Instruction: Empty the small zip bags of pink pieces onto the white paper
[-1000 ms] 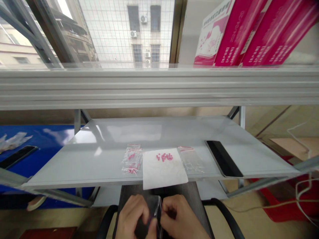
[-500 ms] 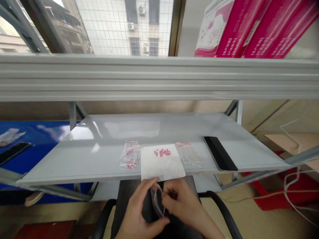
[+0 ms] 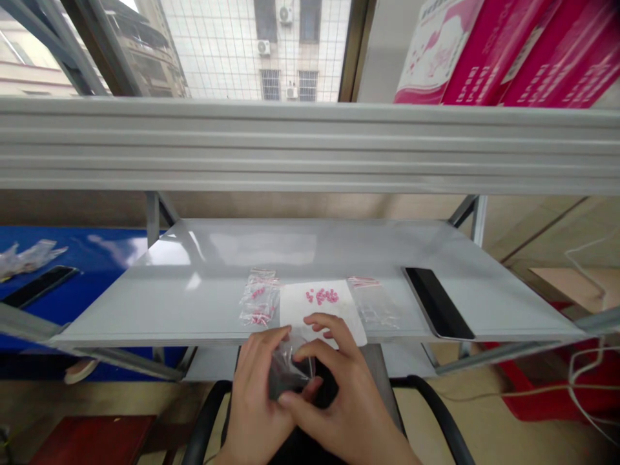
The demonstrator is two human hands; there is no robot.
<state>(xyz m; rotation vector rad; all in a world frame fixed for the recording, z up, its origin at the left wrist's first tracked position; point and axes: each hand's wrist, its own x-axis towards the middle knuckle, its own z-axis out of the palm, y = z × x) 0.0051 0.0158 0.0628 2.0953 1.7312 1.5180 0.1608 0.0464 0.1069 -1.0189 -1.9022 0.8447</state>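
A small clear zip bag [image 3: 289, 369] is between my hands, just off the front edge of the white table. My left hand [image 3: 259, 387] is closed around the bag's left side. My right hand [image 3: 334, 381] curves over the bag's right side, thumb and fingertips touching the plastic. Beyond them lies a white paper sheet [image 3: 295, 300] with a cluster of small pink round pieces [image 3: 322, 296] on it. To its left are clear bags [image 3: 260, 300] with pink pieces inside. On its right lie flat clear zip bags [image 3: 375, 303] with pink-red top strips.
A dark-screened phone or tablet [image 3: 437, 302] lies on the right of the white table [image 3: 145, 303]. A grey shelf beam [image 3: 310, 145] crosses above, with pink binders [image 3: 489, 58] on it. Chair armrests [image 3: 431, 413] flank me. Another phone [image 3: 39, 286] rests on a blue surface at left.
My right hand has moved from pinching at the bag's mouth to spreading over it. The bag now looks opened wider. The whole view has shifted slightly.
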